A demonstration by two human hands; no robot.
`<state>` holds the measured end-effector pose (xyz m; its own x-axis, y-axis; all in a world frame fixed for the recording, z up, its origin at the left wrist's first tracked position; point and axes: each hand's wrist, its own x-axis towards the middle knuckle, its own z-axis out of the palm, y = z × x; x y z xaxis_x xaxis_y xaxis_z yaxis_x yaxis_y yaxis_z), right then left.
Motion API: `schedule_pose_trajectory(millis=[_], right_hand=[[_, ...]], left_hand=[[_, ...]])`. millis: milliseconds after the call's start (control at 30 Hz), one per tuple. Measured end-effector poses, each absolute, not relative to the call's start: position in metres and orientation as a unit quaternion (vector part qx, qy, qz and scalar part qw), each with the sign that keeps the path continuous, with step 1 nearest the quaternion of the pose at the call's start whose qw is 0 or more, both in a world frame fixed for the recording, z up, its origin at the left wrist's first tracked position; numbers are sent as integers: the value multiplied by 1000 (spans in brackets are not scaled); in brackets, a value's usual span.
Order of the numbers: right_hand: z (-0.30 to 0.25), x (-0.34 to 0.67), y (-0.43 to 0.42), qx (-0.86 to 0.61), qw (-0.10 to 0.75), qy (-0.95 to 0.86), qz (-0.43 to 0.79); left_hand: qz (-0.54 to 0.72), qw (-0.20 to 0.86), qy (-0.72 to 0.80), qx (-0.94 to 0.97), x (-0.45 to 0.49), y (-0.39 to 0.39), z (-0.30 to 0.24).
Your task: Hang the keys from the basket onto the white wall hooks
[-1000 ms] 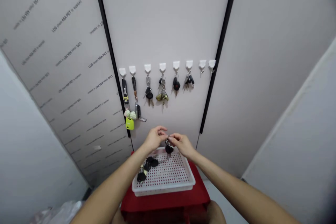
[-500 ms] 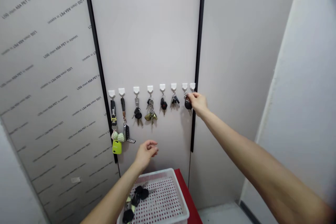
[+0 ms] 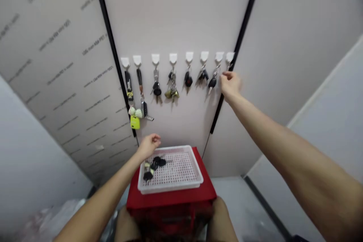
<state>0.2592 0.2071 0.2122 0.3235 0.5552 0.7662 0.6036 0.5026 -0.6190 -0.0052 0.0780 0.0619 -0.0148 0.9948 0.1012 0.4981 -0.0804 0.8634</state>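
Note:
A row of white wall hooks [image 3: 172, 58] carries several key bunches. A black key [image 3: 212, 82] hangs from the seventh hook. My right hand [image 3: 230, 84] is just right of that key, below the bare last hook [image 3: 230, 57], fingers loosely curled and holding nothing. My left hand [image 3: 149, 144] hovers over the back left rim of a white perforated tray [image 3: 181, 172], fingers loosely bent and empty. In the tray lies a pile of black keys [image 3: 153, 166].
The tray sits on a red stool [image 3: 172, 200] against the wall. Black vertical strips [image 3: 112, 45] divide the wall panels. A yellow-green fob [image 3: 135, 122] dangles from the left hooks. My knees show below the stool. Crumpled plastic lies at the lower left.
My right hand has let go of the black key, which now hangs on the seventh hook. My left hand dropped toward the tray. The view tilted downward.

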Motion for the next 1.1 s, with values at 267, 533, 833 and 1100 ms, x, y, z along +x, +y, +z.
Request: schedule_pose_trajectory(millis=[267,533,833,1100], right_hand=[[60,160,103,-367,268,-873,176],[5,99,90,-345,99,-926,117],[48,143,97,-388,281,-840,254],[190,234,131,-428,576,-636,284]], left_hand=[[138,132,660,727,-23,45,19],[68,91,637,762,-18,39,15],[241,210,615,721,-7,41,28],[289,287,571,713,33,47,53]])
